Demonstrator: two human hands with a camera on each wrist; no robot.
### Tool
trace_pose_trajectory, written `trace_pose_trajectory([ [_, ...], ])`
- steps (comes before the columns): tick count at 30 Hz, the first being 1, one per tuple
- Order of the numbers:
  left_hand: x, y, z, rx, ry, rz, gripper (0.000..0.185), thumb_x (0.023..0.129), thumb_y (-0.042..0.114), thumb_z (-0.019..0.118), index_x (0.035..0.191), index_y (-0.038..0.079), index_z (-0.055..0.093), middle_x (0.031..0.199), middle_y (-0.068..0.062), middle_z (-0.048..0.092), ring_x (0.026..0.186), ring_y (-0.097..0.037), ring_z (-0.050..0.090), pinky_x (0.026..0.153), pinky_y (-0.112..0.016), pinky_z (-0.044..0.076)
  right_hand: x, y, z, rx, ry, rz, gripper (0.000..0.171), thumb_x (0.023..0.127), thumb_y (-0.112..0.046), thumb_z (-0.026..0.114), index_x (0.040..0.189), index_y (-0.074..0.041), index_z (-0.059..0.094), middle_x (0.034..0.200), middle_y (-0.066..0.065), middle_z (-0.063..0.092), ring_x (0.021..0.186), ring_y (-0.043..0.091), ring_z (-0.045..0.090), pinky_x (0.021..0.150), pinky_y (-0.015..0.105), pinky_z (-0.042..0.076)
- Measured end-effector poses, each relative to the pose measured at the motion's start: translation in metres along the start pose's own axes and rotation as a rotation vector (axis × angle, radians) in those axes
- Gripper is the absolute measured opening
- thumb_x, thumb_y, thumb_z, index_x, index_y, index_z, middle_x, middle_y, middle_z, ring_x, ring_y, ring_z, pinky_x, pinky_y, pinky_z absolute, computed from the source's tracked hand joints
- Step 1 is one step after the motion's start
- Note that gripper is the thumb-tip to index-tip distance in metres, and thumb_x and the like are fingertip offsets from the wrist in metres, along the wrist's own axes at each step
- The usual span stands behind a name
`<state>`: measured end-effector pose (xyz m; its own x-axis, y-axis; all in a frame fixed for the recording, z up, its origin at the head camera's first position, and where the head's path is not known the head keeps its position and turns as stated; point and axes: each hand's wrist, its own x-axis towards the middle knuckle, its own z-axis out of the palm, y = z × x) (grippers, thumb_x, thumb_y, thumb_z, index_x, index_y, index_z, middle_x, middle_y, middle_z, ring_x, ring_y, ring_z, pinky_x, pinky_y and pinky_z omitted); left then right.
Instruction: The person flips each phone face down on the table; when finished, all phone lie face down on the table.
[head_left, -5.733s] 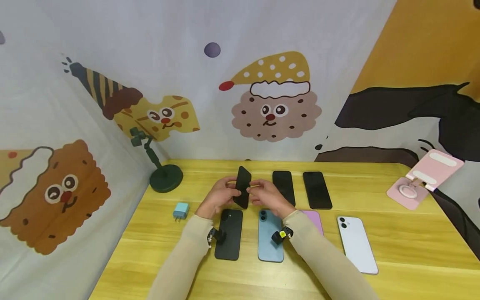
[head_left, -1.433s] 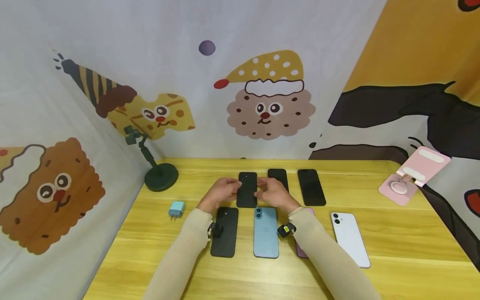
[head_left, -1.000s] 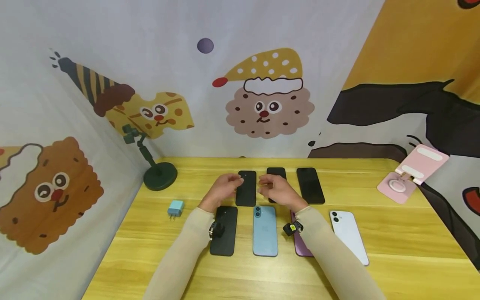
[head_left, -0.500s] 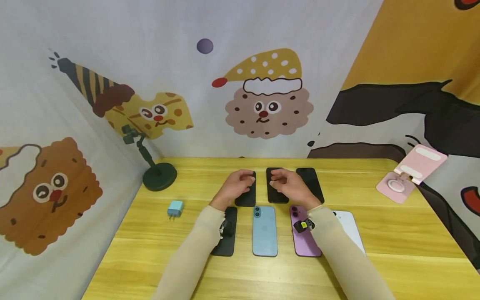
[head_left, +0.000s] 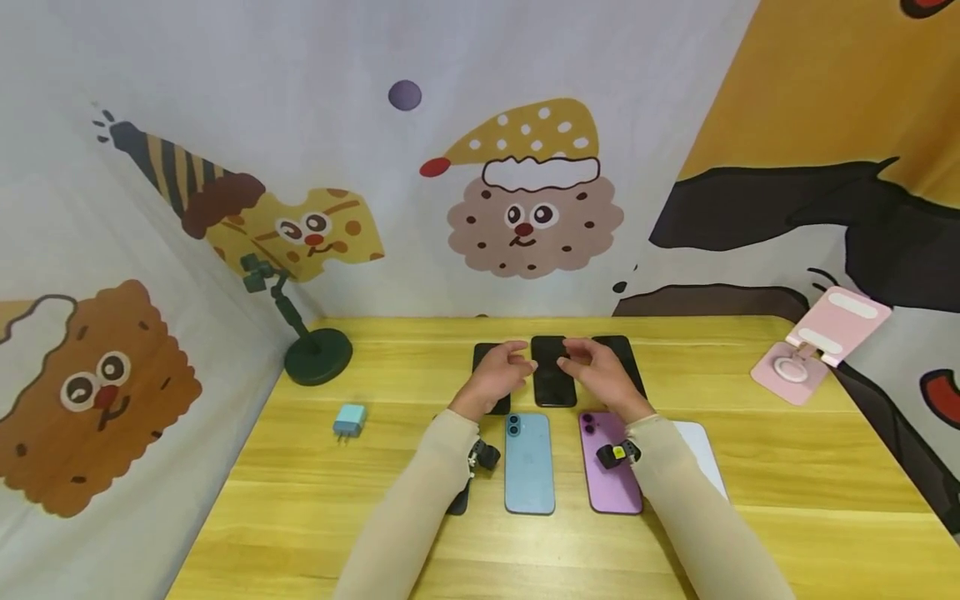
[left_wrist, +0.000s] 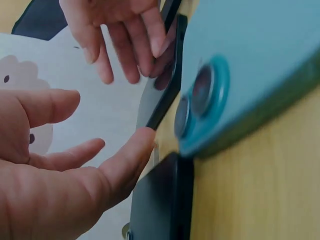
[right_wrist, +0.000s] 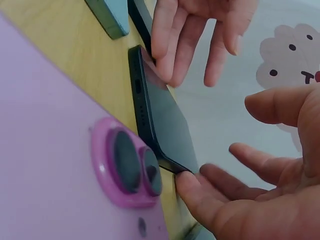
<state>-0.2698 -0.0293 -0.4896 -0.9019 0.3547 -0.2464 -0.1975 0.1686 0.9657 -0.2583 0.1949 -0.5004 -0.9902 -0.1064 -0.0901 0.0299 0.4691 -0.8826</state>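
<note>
Both hands, left and right, hang open and hold nothing, one on each side of the middle black phone near the desk's far edge; I think I must pinch its sides next.

The first black phone, earlier held up in both hands, now lies flat on the counter. The left hand and right hand have moved right to flank the middle black phone.
</note>
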Motion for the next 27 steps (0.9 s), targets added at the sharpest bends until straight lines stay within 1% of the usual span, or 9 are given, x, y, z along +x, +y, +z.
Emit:
trace_pose_trajectory([
  [3, 0.001, -0.001, 0.006, -0.013, -0.025, -0.028, 0.064, 0.107, 0.022, 0.065, 0.163, 0.007, 0.038, 0.159, -0.022, 0.048, 0.142, -0.036, 0.055, 0.115, -0.053, 0.050, 0.000, 0.005, -0.001, 0.068, -0.020, 0.026, 0.060, 0.106, -0.029, 0.066, 0.157, -0.004, 0.047, 0.156, 0.023, 0.051, 0.143, 0.042, 0.052, 0.117, 0.058, 0.046],
  [6, 0.004, 0.000, 0.011, -0.012, -0.034, -0.037, 0.065, 0.107, 0.025, 0.065, 0.164, 0.008, 0.037, 0.158, -0.020, 0.051, 0.144, -0.036, 0.054, 0.116, -0.054, 0.049, 0.001, 0.009, -0.003, 0.124, -0.023, 0.033, 0.058, 0.107, -0.027, 0.064, 0.157, -0.002, 0.046, 0.155, 0.024, 0.050, 0.140, 0.042, 0.055, 0.115, 0.056, 0.049],
  [8, 0.006, 0.001, 0.013, -0.013, -0.033, -0.045, 0.065, 0.107, 0.026, 0.064, 0.164, 0.008, 0.037, 0.160, -0.019, 0.050, 0.144, -0.038, 0.054, 0.116, -0.053, 0.049, 0.001, 0.010, -0.004, 0.148, -0.029, 0.041, 0.057, 0.107, -0.024, 0.064, 0.156, -0.001, 0.046, 0.154, 0.024, 0.050, 0.138, 0.042, 0.056, 0.114, 0.055, 0.050],
  [14, 0.008, 0.003, 0.015, -0.024, 0.008, -0.087, 0.068, 0.107, 0.028, 0.065, 0.165, 0.011, 0.034, 0.162, -0.018, 0.045, 0.143, -0.037, 0.055, 0.113, -0.050, 0.052, 0.002, 0.010, -0.004, 0.145, -0.054, 0.055, 0.057, 0.107, -0.024, 0.064, 0.156, -0.002, 0.047, 0.155, 0.023, 0.050, 0.139, 0.040, 0.056, 0.114, 0.052, 0.051],
  [17, 0.009, 0.004, 0.014, -0.036, 0.039, -0.087, 0.070, 0.107, 0.028, 0.066, 0.166, 0.011, 0.032, 0.157, -0.018, 0.050, 0.138, -0.035, 0.059, 0.111, -0.049, 0.054, 0.004, 0.008, -0.003, 0.150, -0.047, 0.045, 0.056, 0.106, -0.023, 0.065, 0.155, -0.001, 0.048, 0.154, 0.024, 0.051, 0.137, 0.041, 0.058, 0.112, 0.052, 0.053],
  [19, 0.009, 0.004, 0.014, -0.045, 0.049, -0.084, 0.070, 0.107, 0.027, 0.065, 0.166, 0.010, 0.030, 0.150, -0.019, 0.054, 0.131, -0.034, 0.062, 0.109, -0.049, 0.055, 0.004, 0.007, -0.003, 0.153, -0.041, 0.035, 0.055, 0.106, -0.021, 0.065, 0.154, 0.000, 0.049, 0.154, 0.024, 0.051, 0.135, 0.042, 0.059, 0.111, 0.053, 0.053],
  [21, 0.010, 0.004, 0.014, -0.056, 0.062, -0.084, 0.070, 0.107, 0.027, 0.065, 0.166, 0.010, 0.031, 0.147, -0.019, 0.056, 0.128, -0.033, 0.063, 0.108, -0.049, 0.056, 0.004, 0.006, -0.002, 0.147, -0.046, 0.029, 0.054, 0.106, -0.020, 0.065, 0.154, 0.000, 0.049, 0.155, 0.024, 0.051, 0.135, 0.043, 0.059, 0.111, 0.054, 0.053],
  [26, 0.014, 0.003, 0.017, -0.122, 0.096, -0.092, 0.067, 0.107, 0.023, 0.065, 0.165, 0.009, 0.035, 0.162, -0.019, 0.045, 0.139, -0.035, 0.058, 0.108, -0.048, 0.056, 0.002, 0.006, 0.001, 0.083, -0.058, 0.003, 0.056, 0.106, -0.024, 0.066, 0.155, -0.002, 0.049, 0.155, 0.023, 0.053, 0.139, 0.041, 0.057, 0.113, 0.055, 0.051],
  [27, 0.015, 0.003, 0.018, -0.142, 0.102, -0.092, 0.066, 0.106, 0.021, 0.065, 0.164, 0.009, 0.036, 0.163, -0.019, 0.044, 0.140, -0.035, 0.058, 0.108, -0.047, 0.056, 0.001, 0.005, 0.002, 0.074, -0.057, -0.004, 0.057, 0.106, -0.024, 0.066, 0.155, -0.003, 0.049, 0.154, 0.023, 0.054, 0.140, 0.041, 0.056, 0.113, 0.055, 0.051],
])
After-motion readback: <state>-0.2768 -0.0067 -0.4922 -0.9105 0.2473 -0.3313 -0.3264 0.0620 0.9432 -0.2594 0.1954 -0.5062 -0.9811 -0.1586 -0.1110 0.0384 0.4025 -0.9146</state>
